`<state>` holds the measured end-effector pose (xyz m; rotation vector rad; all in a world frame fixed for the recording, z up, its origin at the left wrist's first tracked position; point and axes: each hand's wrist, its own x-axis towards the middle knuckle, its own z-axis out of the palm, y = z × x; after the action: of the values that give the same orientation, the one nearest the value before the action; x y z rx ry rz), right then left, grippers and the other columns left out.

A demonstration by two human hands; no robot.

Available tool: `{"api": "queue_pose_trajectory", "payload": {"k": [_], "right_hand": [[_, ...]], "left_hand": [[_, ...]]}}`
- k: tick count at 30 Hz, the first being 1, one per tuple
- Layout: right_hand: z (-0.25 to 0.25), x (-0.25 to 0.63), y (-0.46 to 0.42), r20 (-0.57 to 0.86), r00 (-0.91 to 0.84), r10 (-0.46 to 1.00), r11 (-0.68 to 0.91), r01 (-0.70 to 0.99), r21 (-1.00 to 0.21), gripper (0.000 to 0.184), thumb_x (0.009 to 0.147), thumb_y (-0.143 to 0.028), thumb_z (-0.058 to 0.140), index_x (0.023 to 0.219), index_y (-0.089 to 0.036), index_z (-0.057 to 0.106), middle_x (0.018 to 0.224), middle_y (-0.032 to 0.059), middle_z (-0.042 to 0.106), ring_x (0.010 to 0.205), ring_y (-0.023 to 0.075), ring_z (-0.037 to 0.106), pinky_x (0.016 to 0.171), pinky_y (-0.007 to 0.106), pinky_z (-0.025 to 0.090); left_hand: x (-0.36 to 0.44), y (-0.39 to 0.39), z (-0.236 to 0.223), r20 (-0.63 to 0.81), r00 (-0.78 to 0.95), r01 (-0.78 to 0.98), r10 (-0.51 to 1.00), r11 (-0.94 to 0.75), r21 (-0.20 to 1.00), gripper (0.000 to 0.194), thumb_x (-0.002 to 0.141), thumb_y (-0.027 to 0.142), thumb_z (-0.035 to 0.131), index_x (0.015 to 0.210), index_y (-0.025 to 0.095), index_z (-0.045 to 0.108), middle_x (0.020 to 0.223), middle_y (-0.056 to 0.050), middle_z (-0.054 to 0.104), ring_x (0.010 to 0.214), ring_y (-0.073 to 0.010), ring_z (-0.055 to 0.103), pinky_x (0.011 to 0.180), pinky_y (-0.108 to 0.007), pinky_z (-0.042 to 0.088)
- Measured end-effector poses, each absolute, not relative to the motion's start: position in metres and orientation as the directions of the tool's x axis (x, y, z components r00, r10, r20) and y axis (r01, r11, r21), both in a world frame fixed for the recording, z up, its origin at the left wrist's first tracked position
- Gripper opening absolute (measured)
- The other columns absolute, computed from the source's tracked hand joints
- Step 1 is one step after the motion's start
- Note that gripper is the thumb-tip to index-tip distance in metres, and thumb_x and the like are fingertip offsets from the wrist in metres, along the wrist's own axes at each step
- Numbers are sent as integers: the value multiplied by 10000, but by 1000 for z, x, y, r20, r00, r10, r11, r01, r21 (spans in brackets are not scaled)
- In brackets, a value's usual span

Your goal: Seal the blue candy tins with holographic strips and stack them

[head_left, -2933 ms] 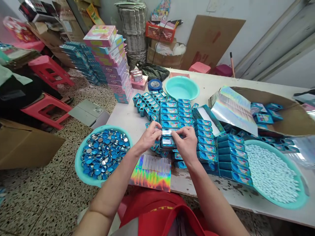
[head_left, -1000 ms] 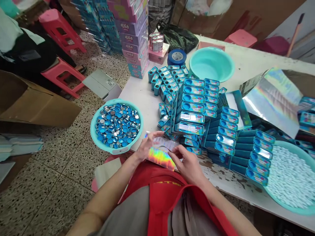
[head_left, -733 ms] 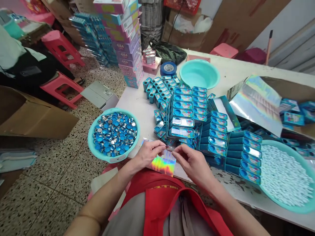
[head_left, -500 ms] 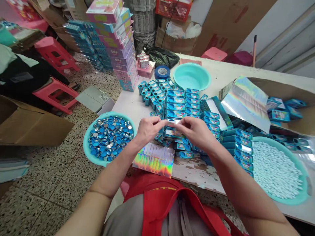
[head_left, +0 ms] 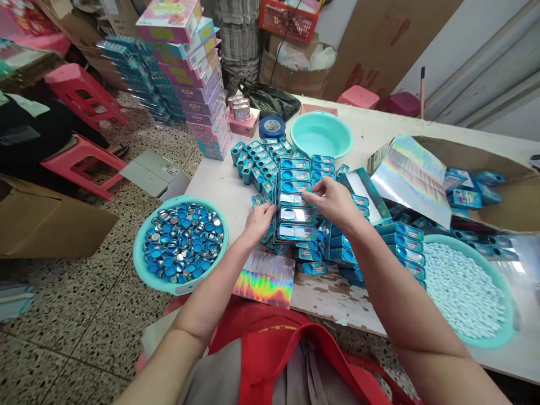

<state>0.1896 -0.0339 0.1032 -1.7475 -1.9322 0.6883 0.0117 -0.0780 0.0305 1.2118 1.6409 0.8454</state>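
A stack of narrow blue boxes (head_left: 295, 164) with printed tops and oval recesses stands on the table before me. My left hand (head_left: 258, 223) is closed with its fingertips against the left side of this stack. Across it, my right hand (head_left: 331, 199) pinches at the right end of a shiny strip (head_left: 291, 198) lying over one box top. Similar glossy strips cover the box tops nearer to me. Close to my body lies a rainbow holographic sheet (head_left: 265, 281), partly behind my left forearm. Some fingertips of both hands are hidden.
On the left is a turquoise basin (head_left: 139, 256) of blue-and-silver caps; on the right, another basin (head_left: 506, 320) holds pale pieces. An upright turquoise basin (head_left: 323, 134) and blue tape roll (head_left: 272, 127) stand behind. Stacked pink and purple cartons (head_left: 202, 107) rise at the back left.
My hands were together over the stack with a shiny strip between them. They have parted: my left is now at the stack's left side, my right over a box top.
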Motion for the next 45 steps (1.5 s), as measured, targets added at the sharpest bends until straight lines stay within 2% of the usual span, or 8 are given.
{"api": "queue_pose_trajectory", "payload": {"k": [3,8,12,16,19,23,35,45], "right_hand": [[94,185,-41,33,7,999,17,732,-681,413,699,-524,676,848,-196,474,647,-38,498,576,126,461,555,264,332],[80,181,-37,79,25,997,40,687,-725,434,672,-517,709,797,-221,417,652,-62,451,579,112,430,561,260,338],[77,192,-55,127,127,984,48,494,-868,296,794,-450,604,905,-206,480,766,-14,524,584,110,478,533,261,375],[56,196,-133,210,364,907,52,398,-916,256,847,-425,561,947,-195,510,783,4,541,619,118,520,552,260,424],[21,187,-201,55,88,995,12,424,-905,201,833,-389,595,893,-202,548,707,-15,557,585,114,534,540,244,440],[-36,159,-236,-174,-309,935,-5,479,-878,153,873,-342,519,898,-203,579,681,-6,578,566,128,548,550,256,476],[-95,75,-204,-147,-473,869,297,734,-611,462,863,-195,484,1320,-126,465,1163,171,547,1073,278,513,931,436,463],[-46,117,-206,-1,-448,894,383,767,-515,221,919,-323,480,791,-194,608,792,73,634,779,202,578,692,295,431]], "left_hand": [[18,-93,31,-41,-165,348,986,97,932,536,921,556,325,1191,155,558,1170,-109,618,1056,-201,576,881,-326,450],[17,-110,27,66,155,400,986,-124,908,676,930,593,221,1485,206,226,1571,-80,192,1444,-235,169,1150,-389,220],[-17,-137,-21,-164,90,623,982,73,779,512,977,365,270,1459,195,292,1475,-107,396,1357,-211,372,1108,-364,315],[-41,-177,-77,-349,-3,918,937,141,370,578,862,81,402,1432,147,331,1489,-174,349,1402,-275,282,1116,-437,287],[-43,-190,-96,-430,-89,954,898,200,222,515,857,49,356,1365,119,409,1502,-197,310,1428,-295,207,1119,-469,263],[-47,-186,-94,-494,-105,923,863,270,276,328,868,89,381,1160,101,529,1308,-213,516,1275,-282,437,1038,-431,352],[-45,-193,-62,-462,-200,804,864,415,426,269,909,167,377,1110,179,555,962,-81,676,924,-204,624,791,-289,421],[-43,-188,-80,-470,-179,821,864,394,413,403,852,26,356,1175,176,543,1043,-103,671,970,-218,618,842,-322,430]]}}
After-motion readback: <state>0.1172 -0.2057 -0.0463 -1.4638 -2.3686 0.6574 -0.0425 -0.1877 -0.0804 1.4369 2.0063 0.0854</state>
